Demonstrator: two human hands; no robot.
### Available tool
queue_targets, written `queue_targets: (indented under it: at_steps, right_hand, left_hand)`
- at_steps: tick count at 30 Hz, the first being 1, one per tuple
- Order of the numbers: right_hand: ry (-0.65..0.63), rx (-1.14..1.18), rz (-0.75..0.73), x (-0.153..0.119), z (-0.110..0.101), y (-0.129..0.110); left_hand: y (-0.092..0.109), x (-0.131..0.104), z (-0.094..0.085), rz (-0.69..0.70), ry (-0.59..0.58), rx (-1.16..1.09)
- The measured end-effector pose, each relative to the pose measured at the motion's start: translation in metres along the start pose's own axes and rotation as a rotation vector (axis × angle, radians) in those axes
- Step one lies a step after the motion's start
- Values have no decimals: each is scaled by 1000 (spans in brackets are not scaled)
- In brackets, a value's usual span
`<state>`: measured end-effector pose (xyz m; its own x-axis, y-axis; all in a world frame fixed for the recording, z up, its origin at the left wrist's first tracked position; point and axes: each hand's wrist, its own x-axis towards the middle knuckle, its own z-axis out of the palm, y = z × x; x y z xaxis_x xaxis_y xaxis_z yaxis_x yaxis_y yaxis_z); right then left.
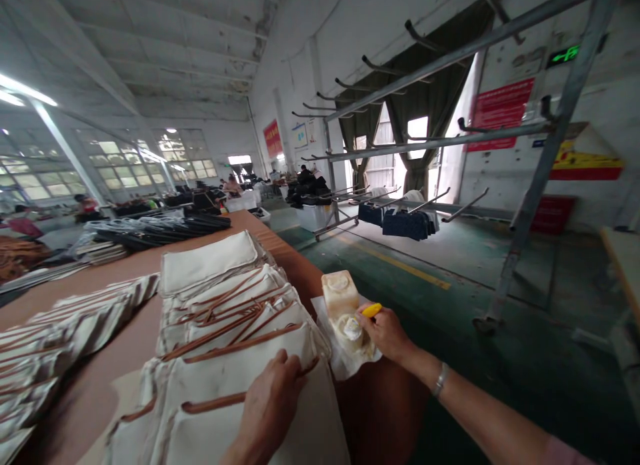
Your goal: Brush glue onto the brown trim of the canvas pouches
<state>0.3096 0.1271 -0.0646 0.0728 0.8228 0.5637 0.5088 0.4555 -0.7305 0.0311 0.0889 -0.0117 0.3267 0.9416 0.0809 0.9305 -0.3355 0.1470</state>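
Observation:
My right hand [389, 333] is closed round a yellow-handled tool [371, 310], held at a small open pot [350, 331] of white paste. The tool's working end is hidden in or behind the pot's mouth. Behind the pot stands a stained, cream plastic jug [340, 288], and both rest on a pale sheet [333, 361]. My left hand [273, 398] lies on the nearest of several overlapping cream bag pieces [225, 365]. Its fingers are curled at the brown trim along that piece's edge, with the fingertips partly hidden.
The brown table [287, 248] carries another fanned row of cream pieces [70, 338] on the left and black pieces [165, 231] further back. To the right stands a metal rack [530, 205] with long prongs, some holding dark blue pieces [407, 223]. People work far back.

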Motion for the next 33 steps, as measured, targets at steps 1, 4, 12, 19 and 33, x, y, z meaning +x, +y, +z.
queue_targets:
  at_steps: [1, 4, 12, 19, 33]
  right_hand:
    - [5, 0, -5, 0, -2, 1]
    - [2, -3, -34, -3, -6, 2]
    - [-160, -36, -203, -32, -19, -14]
    - [-123, 2, -207, -52, -25, -34]
    - [-20, 485, 180, -60, 14, -151]
  left_hand:
    - [-4, -1, -5, -25, 4, -26]
    - [-16, -5, -13, -104, -19, -118]
    - [-27, -12, -16, -128, -69, -403]
    - [-26, -35, -24, -101, -82, -629]
    - [-3, -80, -47, -134, -182, -918]
